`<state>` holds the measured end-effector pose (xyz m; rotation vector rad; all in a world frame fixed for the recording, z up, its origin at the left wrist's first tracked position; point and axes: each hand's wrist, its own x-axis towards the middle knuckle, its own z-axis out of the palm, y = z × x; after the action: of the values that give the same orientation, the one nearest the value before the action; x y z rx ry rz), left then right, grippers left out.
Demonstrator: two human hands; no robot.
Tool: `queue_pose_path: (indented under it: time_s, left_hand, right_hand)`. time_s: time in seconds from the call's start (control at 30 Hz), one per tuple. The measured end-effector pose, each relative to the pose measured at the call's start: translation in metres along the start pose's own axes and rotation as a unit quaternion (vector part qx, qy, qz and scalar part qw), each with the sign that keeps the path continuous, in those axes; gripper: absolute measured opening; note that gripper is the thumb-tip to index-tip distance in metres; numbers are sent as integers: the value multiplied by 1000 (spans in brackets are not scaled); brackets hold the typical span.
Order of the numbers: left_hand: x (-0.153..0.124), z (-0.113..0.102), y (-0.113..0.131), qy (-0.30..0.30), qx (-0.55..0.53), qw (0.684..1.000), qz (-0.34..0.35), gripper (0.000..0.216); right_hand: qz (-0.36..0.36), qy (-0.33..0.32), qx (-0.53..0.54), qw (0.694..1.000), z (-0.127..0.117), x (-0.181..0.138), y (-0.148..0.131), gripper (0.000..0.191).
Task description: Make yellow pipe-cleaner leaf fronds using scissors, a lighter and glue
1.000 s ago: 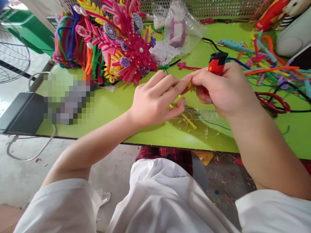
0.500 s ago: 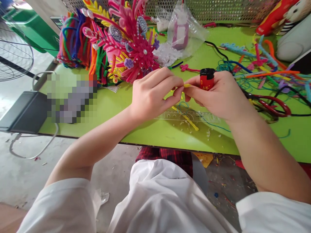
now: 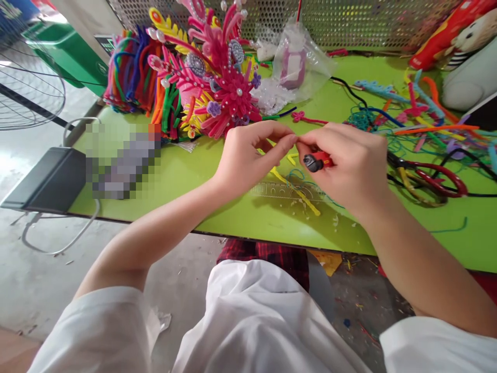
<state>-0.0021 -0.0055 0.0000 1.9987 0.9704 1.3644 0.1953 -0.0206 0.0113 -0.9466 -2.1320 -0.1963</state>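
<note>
The lighter (image 3: 317, 160) sits inside the right hand (image 3: 349, 168), that grip closed round its red body, with the black end jutting left, its long axis running across and slightly down from the right palm. It lies just below where the two hands' fingertips meet; the right hand is plainly the nearer. The left hand (image 3: 252, 155) has a narrow grip, thumb and forefinger pinched together; I cannot tell whether something fine is caught there. Below the meeting fingertips, a yellow strip (image 3: 309, 203) lies on the surface (image 3: 240, 220), slanting from beside the left thumb toward the body and right, across a clear ruler (image 3: 267, 189). Scissors (image 3: 423, 165) rest right of the right-hand grip. As for writing, the lighter shows a yellowish mark, too small to read; beyond the grips, a bagged bottle (image 3: 288, 83) bears a white label (image 3: 294, 64) without legible words.
</note>
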Motion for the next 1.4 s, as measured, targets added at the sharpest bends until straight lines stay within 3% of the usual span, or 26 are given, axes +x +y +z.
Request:
queue_pose_path:
  time_s: [0.13, 0.27, 0.4, 0.5, 0.6, 1.03, 1.17, 1.4]
  left_hand:
    - [-1, 2, 1, -8, -51, 998, -22, 8]
    - [-1, 1, 4, 4, -23, 1000, -7, 11]
    - [-1, -5, 5, 21, 64, 994, 90, 10]
    - [0, -9, 3, 17, 134, 975, 177, 15]
    - [-1, -11, 1, 10, 160, 964, 214, 17]
    - [-7, -1, 10, 53, 115, 973, 192, 15]
    - [-10, 1, 15, 50, 130, 972, 187, 17]
    - [-17, 6, 17, 38, 102, 974, 199, 26]
  right_hand:
    - [13, 3, -52, 999, 2, -3, 0, 25]
    - [29, 27, 6, 999, 1, -1, 1, 19]
    - [14, 20, 55, 998, -1, 1, 6, 15]
    - [-43, 16, 40, 998, -3, 0, 13, 20]
    - [-97, -4, 1, 995, -5, -1, 17, 23]
    - [-25, 38, -8, 999, -2, -5, 0, 14]
    - [8, 13, -18, 1000, -4, -5, -3, 16]
    - [45, 40, 6, 998, -7, 2, -12, 18]
